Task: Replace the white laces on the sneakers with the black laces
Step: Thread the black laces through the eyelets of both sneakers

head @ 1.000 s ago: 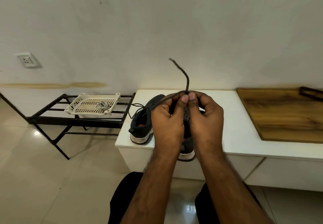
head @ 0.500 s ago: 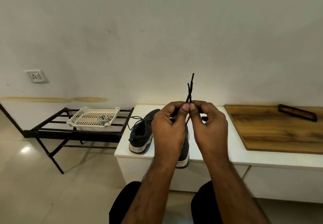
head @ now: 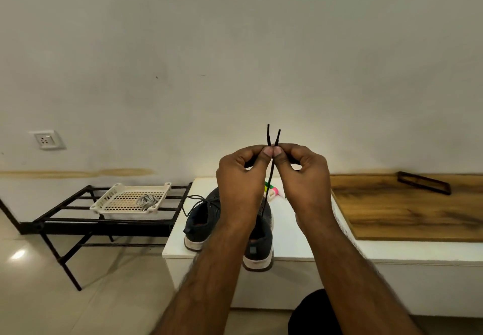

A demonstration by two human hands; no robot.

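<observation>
I read both hands raised together at chest height. The left hand point(head: 241, 178) and right hand point(head: 303, 175) meet thumb to thumb, each pinching the black lace point(head: 271, 170) between thumb and forefinger. Two lace tips stick up above the thumbs, slightly splayed. One strand drops straight down between the wrists to the right sneaker point(head: 258, 243), which sits below the hands with its heel overhanging the front edge of the white bench point(head: 292, 233).

Left of and below the left hand, the left sneaker point(head: 201, 219) stands on the bench near its left corner, a black lace end trailing loose off its collar.

Just beyond the hands, partly hidden behind them, a small pink-and-green object point(head: 270, 189) lies on the bench; I cannot tell what it is.

Right of the right hand, a wooden board point(head: 407, 209) covers the bench top, with a dark rectangular frame point(head: 423, 185) on its far side.

Well left of the left hand, a black metal rack point(head: 104, 219) carries a white perforated tray point(head: 130, 199) holding a bundle of pale laces point(head: 145, 201). Wall socket point(head: 47, 140) farther left.

Bare wall above the hands; tiled floor open below the rack.
</observation>
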